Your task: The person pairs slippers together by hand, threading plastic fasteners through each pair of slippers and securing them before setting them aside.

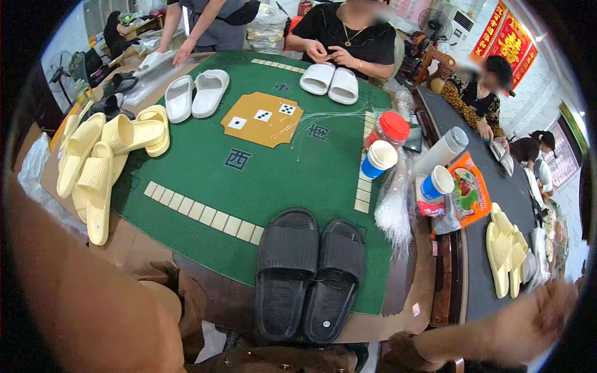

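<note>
Nearest, the left arm [106, 304] is filling 7 to 8 o'clock as a blur; its hand is falling outside the picture, so I cannot tell its opening or hold. At 4 o'clock the right hand [540, 317] is blurring too; I cannot tell how open it is or whether it is gripping anything.

At 6 o'clock the black slippers [287, 273] are lying side by side, toes pointing toward 12. Handling them well is, I judge, calling for keeping the pair matched, lifting by the sole edges and sparing the small round sticker [326, 324] at one heel.

Between 3 and 4 o'clock, yellow slippers [499, 245] are lying near the right hand; contact I cannot tell. A grip around both soles would probably be keeping them together.

Inward of them, a clear strand bundle [393, 217] is spreading its ends, and a paper cup [380, 155] is standing just beyond; a careful arm would be clearing both.

Farther, white slippers [211, 93] are sitting between 10 and 11 o'clock, neatly paired: a sensible model for laying out.
</note>
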Motion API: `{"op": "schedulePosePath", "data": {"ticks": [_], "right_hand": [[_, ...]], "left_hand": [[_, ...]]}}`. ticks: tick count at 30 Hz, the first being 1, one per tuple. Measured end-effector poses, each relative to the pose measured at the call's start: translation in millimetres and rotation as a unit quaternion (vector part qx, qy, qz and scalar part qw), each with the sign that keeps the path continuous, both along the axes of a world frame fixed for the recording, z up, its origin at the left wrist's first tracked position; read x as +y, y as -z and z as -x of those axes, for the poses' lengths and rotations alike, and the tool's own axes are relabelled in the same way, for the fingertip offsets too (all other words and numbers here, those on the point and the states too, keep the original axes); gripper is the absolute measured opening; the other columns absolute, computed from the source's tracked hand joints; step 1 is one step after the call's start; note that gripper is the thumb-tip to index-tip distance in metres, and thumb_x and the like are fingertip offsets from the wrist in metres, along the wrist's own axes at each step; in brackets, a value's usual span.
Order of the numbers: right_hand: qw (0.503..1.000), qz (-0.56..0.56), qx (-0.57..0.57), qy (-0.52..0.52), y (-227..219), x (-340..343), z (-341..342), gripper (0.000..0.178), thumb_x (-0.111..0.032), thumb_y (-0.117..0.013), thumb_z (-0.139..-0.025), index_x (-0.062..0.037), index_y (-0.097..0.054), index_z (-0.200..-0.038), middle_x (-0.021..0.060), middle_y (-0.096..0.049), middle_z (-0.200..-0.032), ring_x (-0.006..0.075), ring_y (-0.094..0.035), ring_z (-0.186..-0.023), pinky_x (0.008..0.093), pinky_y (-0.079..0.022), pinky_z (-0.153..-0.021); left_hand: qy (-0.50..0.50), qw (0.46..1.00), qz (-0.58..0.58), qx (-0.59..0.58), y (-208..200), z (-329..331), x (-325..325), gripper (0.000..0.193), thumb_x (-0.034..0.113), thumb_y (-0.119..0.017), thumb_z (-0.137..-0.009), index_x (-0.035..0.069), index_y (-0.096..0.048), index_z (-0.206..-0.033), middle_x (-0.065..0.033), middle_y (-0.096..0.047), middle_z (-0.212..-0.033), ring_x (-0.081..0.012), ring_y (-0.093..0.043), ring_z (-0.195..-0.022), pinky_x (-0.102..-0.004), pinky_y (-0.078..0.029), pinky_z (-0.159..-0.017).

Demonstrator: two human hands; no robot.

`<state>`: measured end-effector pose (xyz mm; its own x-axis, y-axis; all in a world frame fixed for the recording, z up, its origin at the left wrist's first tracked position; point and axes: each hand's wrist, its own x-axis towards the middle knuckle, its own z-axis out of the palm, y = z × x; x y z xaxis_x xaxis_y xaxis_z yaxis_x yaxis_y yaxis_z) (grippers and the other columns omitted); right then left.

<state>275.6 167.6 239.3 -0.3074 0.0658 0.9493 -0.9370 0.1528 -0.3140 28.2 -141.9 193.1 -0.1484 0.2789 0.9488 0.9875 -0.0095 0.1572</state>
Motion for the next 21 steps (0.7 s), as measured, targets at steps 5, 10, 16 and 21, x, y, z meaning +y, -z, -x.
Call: {"op": "schedulePosePath", "data": {"ticks": [5, 10, 16, 21], "right_hand": [[0.999, 0.016, 0.011, 0.031, 28, 14, -5, 0.026, -0.011, -0.055, -0.091, 0.0101, -0.057, -0.106, 0.0191, -0.060, -0.101, 0.0198, -0.061, -0.094, 0.0303, -0.051, -0.087], [0.996, 0.028, 0.013, 0.080, 48, 14, -6, 0.026, -0.011, -0.055, -0.091, 0.0100, -0.057, -0.107, 0.0187, -0.060, -0.101, 0.0197, -0.060, -0.094, 0.0302, -0.051, -0.086], [0.988, 0.028, 0.018, 0.150, 61, 20, -13, 0.026, -0.010, -0.054, -0.091, 0.0099, -0.057, -0.107, 0.0184, -0.060, -0.101, 0.0195, -0.060, -0.094, 0.0301, -0.051, -0.086], [0.977, 0.025, 0.017, 0.209, 71, 18, -14, 0.026, -0.010, -0.054, -0.091, 0.0098, -0.057, -0.107, 0.0181, -0.060, -0.101, 0.0193, -0.060, -0.094, 0.0300, -0.050, -0.085]], "left_hand": [[-0.027, 0.999, 0.036, 0.012, -9, -3, -12, 0.032, 0.017, -0.047, -0.091, -0.004, -0.056, -0.114, -0.0208, -0.052, -0.122, -0.0329, -0.052, -0.112, -0.0435, -0.041, -0.098], [-0.047, 0.996, 0.069, 0.018, -13, -2, -21, 0.032, 0.017, -0.047, -0.091, -0.004, -0.056, -0.113, -0.0208, -0.052, -0.122, -0.0332, -0.052, -0.113, -0.0438, -0.041, -0.098], [-0.059, 0.993, 0.093, 0.029, -20, -1, -19, 0.032, 0.018, -0.047, -0.091, -0.003, -0.056, -0.113, -0.0208, -0.052, -0.123, -0.0336, -0.052, -0.113, -0.0442, -0.041, -0.098], [-0.068, 0.991, 0.110, 0.032, -23, 4, -22, 0.032, 0.018, -0.047, -0.091, -0.003, -0.056, -0.113, -0.0209, -0.052, -0.123, -0.0339, -0.052, -0.114, -0.0445, -0.040, -0.098]]}}
